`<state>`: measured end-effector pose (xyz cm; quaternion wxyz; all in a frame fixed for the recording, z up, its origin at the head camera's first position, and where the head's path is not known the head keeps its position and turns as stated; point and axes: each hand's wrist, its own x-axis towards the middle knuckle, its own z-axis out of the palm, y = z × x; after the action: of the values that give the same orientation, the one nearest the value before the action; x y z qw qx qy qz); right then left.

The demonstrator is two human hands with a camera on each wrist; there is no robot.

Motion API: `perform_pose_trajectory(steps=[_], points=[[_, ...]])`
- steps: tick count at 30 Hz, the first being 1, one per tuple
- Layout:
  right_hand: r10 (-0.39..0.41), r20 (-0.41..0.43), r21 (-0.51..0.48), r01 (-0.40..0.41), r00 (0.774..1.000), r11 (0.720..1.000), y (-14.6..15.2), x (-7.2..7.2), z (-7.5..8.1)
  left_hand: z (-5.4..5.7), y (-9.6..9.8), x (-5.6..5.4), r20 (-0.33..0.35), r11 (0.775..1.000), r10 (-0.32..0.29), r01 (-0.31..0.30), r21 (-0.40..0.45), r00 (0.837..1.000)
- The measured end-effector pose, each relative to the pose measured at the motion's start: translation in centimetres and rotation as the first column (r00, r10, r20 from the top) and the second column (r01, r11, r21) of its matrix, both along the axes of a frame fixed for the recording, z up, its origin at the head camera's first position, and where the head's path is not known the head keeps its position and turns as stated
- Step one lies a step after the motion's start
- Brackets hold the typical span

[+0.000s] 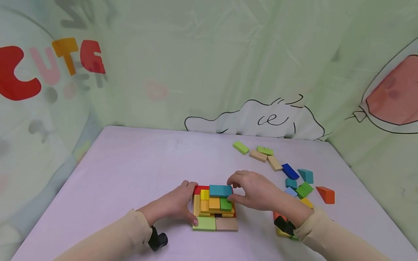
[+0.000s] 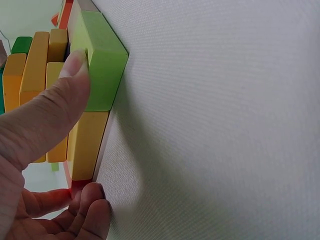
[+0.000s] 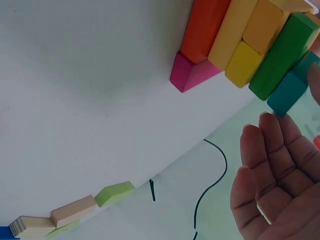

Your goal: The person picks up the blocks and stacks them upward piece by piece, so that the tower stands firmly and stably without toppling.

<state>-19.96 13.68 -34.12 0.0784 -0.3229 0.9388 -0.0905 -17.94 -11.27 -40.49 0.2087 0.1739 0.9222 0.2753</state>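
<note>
A layered stack of wooden blocks stands on the table, with a teal block (image 1: pixel 220 191) on top at the back. My right hand (image 1: pixel 256 190) pinches the right end of that teal block, thumb in front and fingers behind. Below it are yellow, orange and green blocks (image 1: pixel 225 204). My left hand (image 1: pixel 173 203) holds the left side of the stack. In the left wrist view its thumb lies on the light green block (image 2: pixel 105 60) at the front corner, while its fingers curl at the red block (image 2: pixel 80 186) at the back.
Loose blocks lie to the right, among them a blue block (image 1: pixel 290 171), an orange wedge (image 1: pixel 325 195) and a green block (image 1: pixel 304 189). Farther back are light green blocks (image 1: pixel 241 147) and a plain wood block (image 1: pixel 258 156). More blocks sit partly hidden under the right forearm. A printed curtain (image 1: pixel 209 72) surrounds the table.
</note>
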Motion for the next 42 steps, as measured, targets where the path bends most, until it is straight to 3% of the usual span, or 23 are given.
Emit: perform_pose_trajectory(steps=[4,9,14,20,25,32,37,42], points=[[-0.070,0.014,-0.052,0.070,0.997,0.996,0.9,-1.6,0.3,0.0,0.0,-0.2,0.000,1.000,-0.003,0.003,-0.004,1.000],[-0.207,0.006,-0.100,0.207,0.978,0.973,3.0,-7.1,-0.6,0.0,0.0,-0.3,0.006,1.000,-0.004,0.004,-0.004,1.000],[-0.323,-0.028,0.004,0.323,0.946,0.946,4.6,-12.1,-2.8,-0.1,0.0,-0.2,0.009,1.000,-0.002,0.002,0.000,1.000],[-0.389,-0.107,0.170,0.402,0.915,0.900,4.6,-15.1,-4.8,0.0,0.0,-0.2,0.007,1.000,-0.004,0.004,-0.006,1.000],[-0.379,-0.122,0.164,0.396,0.917,0.904,4.2,-15.8,-5.7,-0.1,0.0,-0.1,0.001,1.000,-0.006,0.006,-0.010,1.000],[-0.222,0.032,0.066,0.220,0.974,0.973,4.1,-13.8,-6.2,0.2,0.0,-0.1,-0.003,1.000,0.001,-0.001,-0.018,1.000],[-0.214,0.121,0.010,0.214,0.969,0.977,4.0,-12.2,-6.3,0.3,0.0,0.0,-0.003,1.000,0.004,-0.004,-0.014,1.000],[-0.247,0.125,0.003,0.248,0.961,0.969,4.0,-11.7,-6.3,0.2,0.1,0.0,-0.003,1.000,0.002,-0.002,-0.012,1.000]])
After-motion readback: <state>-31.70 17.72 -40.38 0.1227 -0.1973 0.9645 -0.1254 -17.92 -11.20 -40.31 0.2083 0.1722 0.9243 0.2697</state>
